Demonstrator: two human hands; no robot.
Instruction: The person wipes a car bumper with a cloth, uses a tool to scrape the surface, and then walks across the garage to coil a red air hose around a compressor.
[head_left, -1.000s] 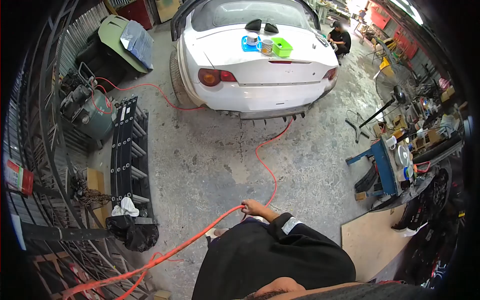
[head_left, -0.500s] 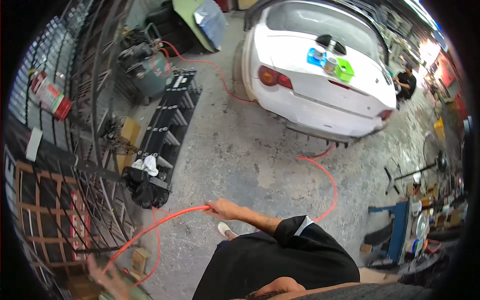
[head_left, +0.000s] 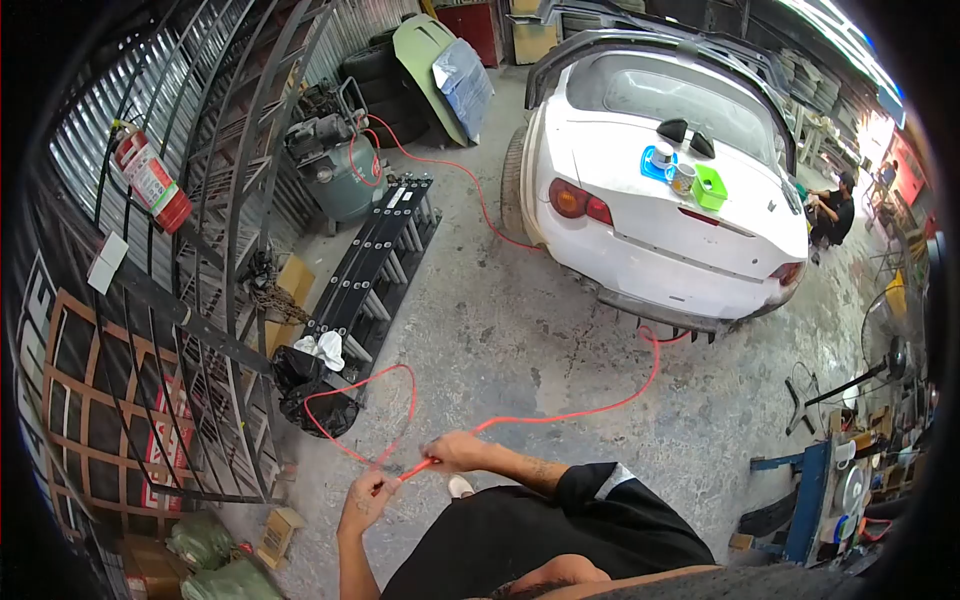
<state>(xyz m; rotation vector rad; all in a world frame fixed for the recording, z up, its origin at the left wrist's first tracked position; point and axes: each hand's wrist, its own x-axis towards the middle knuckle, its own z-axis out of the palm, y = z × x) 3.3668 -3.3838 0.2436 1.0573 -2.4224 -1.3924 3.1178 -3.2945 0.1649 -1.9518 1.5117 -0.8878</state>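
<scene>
An orange-red hose [head_left: 575, 414] runs over the concrete floor from under the white car to my hands. My right hand [head_left: 455, 452] is closed around it at the lower middle of the view. Just left of and below it, my left hand [head_left: 368, 500] also grips the hose, fingers wrapped round it. A short taut stretch of hose spans the gap between the two hands. Beyond my left hand a slack loop of hose rises beside a black plastic bag [head_left: 325, 408].
The white car [head_left: 650, 245] carries cups and a green container [head_left: 709, 188] on its boot. A compressor [head_left: 345, 185] and a black metal frame [head_left: 372, 262] stand left. A fire extinguisher [head_left: 152, 180] hangs on a grille. A person [head_left: 832, 212] crouches far right.
My left hand has moved right and up, near my right hand, and now grips the hose. The long arc between my hands has become a short stretch. The view has shifted.
</scene>
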